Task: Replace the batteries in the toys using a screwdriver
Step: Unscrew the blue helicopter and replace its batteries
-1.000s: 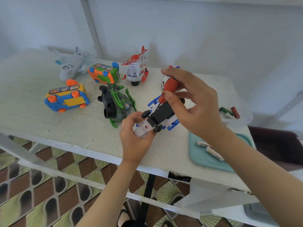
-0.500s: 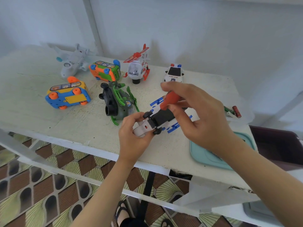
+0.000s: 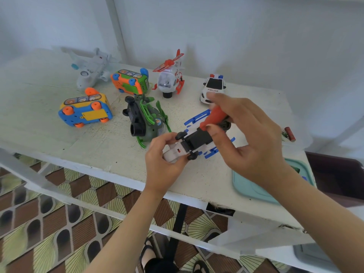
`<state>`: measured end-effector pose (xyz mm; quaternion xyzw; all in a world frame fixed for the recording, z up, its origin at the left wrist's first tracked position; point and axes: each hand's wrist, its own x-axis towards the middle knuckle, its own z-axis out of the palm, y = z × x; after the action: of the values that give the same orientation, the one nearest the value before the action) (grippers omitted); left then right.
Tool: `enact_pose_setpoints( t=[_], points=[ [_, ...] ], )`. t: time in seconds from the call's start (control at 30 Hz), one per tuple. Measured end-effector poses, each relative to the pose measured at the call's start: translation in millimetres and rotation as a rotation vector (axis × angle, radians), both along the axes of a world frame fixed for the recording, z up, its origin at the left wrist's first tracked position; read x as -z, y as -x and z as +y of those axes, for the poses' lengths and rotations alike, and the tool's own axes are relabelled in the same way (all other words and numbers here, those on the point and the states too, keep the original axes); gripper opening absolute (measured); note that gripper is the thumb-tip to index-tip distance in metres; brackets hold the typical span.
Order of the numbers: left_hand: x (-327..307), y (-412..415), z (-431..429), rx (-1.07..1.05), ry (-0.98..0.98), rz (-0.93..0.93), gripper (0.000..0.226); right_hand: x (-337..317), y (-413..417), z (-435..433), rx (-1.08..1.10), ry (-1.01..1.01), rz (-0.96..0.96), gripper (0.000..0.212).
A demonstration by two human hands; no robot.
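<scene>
Head view: left hand (image 3: 163,164) grips white toy (image 3: 173,153); right hand (image 3: 254,146) pinches screwdriver (image 3: 215,117) (tip hidden).

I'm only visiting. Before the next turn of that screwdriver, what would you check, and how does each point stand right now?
1. Toy steadied: the left hand grips the nose of the white-and-blue toy plane. Ok.
2. Working side exposed: the plane's black underside faces up. Ok.
3. Tool held: the right hand pinches the red-handled screwdriver, which is angled down at the underside. Ok.
4. Tip seated in a screw: hidden behind the fingers. Cannot tell.
5. Place for loose parts: the teal plastic tray lies under the right wrist. Ok.
6. Fresh batteries ready: a red battery lies at the far right, its charge unknown. Cannot tell.
</scene>
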<state>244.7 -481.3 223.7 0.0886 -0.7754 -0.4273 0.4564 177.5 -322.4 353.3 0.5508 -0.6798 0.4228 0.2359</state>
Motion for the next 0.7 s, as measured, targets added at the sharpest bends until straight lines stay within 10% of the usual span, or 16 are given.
enact_pose_setpoints(
  t=[0.27,0.47,0.7],
  points=[
    [1,-1,1,-0.006,0.012,0.001,0.047,-13,-5,1,-0.130,0.045,-0.274,0.043],
    [1,-1,1,-0.021,0.008,0.000,0.046,-7,-1,-2,0.017,0.001,-0.121,0.037],
    [0,-1,2,-0.020,0.006,-0.003,0.047,-15,-10,-3,-0.262,0.068,-0.496,0.043]
  ],
)
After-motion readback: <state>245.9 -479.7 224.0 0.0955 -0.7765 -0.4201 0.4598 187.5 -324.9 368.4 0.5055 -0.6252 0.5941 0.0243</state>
